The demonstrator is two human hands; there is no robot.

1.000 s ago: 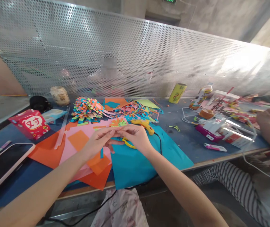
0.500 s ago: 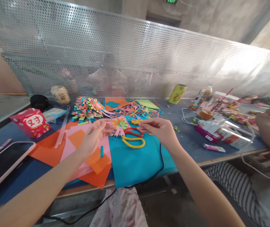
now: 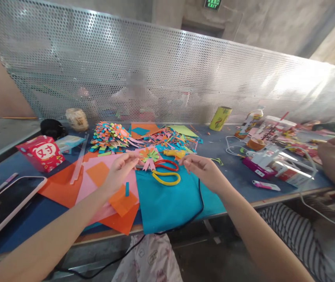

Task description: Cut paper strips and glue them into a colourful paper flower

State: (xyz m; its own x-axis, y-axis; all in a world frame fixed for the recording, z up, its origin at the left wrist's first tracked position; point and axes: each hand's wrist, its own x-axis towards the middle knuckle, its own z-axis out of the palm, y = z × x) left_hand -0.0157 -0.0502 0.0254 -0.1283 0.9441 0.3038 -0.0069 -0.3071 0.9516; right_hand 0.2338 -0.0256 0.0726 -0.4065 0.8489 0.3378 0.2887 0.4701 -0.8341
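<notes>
My left hand (image 3: 124, 166) is closed in a pinch just left of a paper flower (image 3: 149, 154) with orange and green petals and pink ribbon tails. Whatever its fingertips hold, if anything, is too small to make out. Right of the flower, my right hand (image 3: 202, 169) also pinches, its fingertips beside the nozzle end of a yellow hot glue gun (image 3: 173, 153). I cannot tell what is between those fingers. Scissors with red and yellow handles (image 3: 167, 179) lie between my hands, their blades hidden. Beneath is blue paper (image 3: 167, 207).
Pink and orange sheets (image 3: 58, 184) lie left, near a phone (image 3: 5, 207) and red box (image 3: 41, 153). Behind are a paper-strip pile (image 3: 110, 137) and a perforated metal screen (image 3: 167, 78). A black cable (image 3: 201, 196) crosses the blue paper. A co-worker's hands (image 3: 333, 150) are at right.
My right hand has shifted slightly right and down, away from the flower, and more of the glue gun shows. My left hand stays pinched near the flower. The view has tilted slightly.
</notes>
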